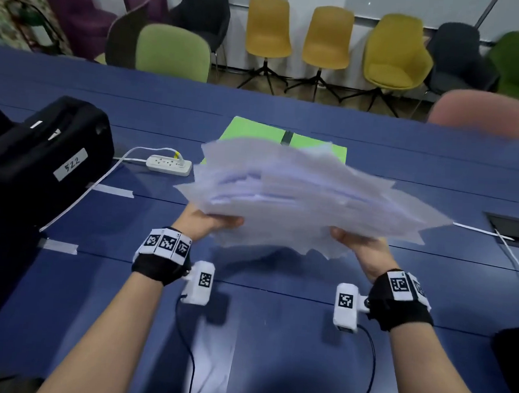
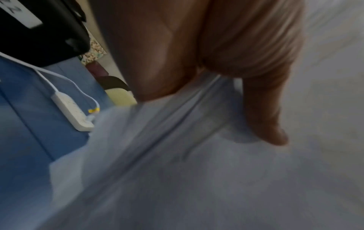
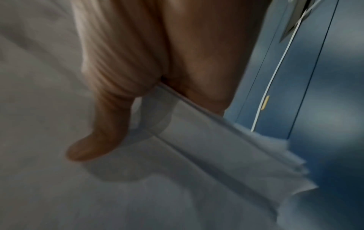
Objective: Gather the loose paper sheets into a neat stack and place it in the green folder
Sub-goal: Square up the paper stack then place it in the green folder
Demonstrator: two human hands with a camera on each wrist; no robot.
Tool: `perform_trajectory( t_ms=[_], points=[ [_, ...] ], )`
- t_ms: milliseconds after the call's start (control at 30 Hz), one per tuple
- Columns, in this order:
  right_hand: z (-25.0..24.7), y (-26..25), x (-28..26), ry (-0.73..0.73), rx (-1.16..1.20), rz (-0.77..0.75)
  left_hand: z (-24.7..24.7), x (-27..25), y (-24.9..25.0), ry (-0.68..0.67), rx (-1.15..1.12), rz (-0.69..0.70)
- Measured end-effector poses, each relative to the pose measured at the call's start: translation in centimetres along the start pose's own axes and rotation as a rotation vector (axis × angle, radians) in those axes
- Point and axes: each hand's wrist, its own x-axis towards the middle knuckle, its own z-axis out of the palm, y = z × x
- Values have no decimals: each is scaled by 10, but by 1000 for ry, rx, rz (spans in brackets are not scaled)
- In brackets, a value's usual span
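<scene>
Left hand [image 1: 207,222] and right hand [image 1: 355,241] each pinch the near edge of the untidy paper stack [image 1: 307,196], thumbs on top, lifted above the blue table [image 1: 273,335]; green folder [image 1: 256,130] lies at 12 o'clock behind it

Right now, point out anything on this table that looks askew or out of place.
The thick pile of white paper sheets is badly fanned: corners jut out at different angles on every side. The left hand and right hand grip its near edge above the blue table, in front of the flat green folder.
</scene>
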Motion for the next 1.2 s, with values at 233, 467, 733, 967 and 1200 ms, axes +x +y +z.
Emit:
perform_trajectory(
  t_ms=[233, 467, 733, 967, 1200],
  points=[
    [12, 12, 0, -26, 38, 15, 4, 5, -39, -79, 182, -73],
    [46, -22, 9, 110, 164, -199, 35, 14, -2, 147, 23, 95],
    [23, -18, -4, -33, 103, -198, 10, 10, -23, 21, 3, 13],
    [4, -18, 6, -140, 24, -139, -4, 22, -24, -159, 44, -76],
    [1, -8, 11, -227, -55, -7, 5, 29, -25, -75, 19, -95]
  ],
)
